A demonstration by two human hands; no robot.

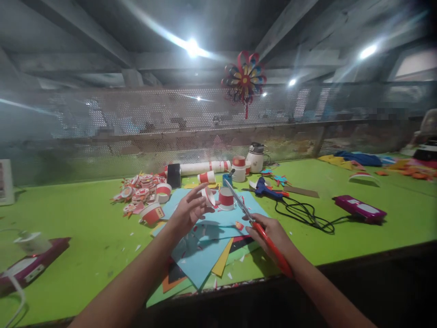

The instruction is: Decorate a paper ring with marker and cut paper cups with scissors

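Between the thumb and fingers of my left hand (pixel 193 207) is a small piece cut from a paper cup (pixel 208 197), white with a red edge. My right hand (pixel 269 232) grips a pair of scissors (pixel 252 220) with red handles, its long blades pointing up and to the left. Just behind the blades and my left fingers, a red and white paper cup (pixel 226 199) stands upside down on light blue paper (pixel 194 255). A small picture cutout (pixel 239 225) and paper scraps lie on the sheets near my right fingers.
A pile of cut paper pieces (pixel 141 191) and more cups (pixel 152 213) lie left. Behind stand a white bottle (pixel 255 159) and stacked cups (pixel 238 169). A blue glue gun (pixel 268 189) with its cord and a purple power strip (pixel 360 209) lie right; another power strip (pixel 37 257) lies left.
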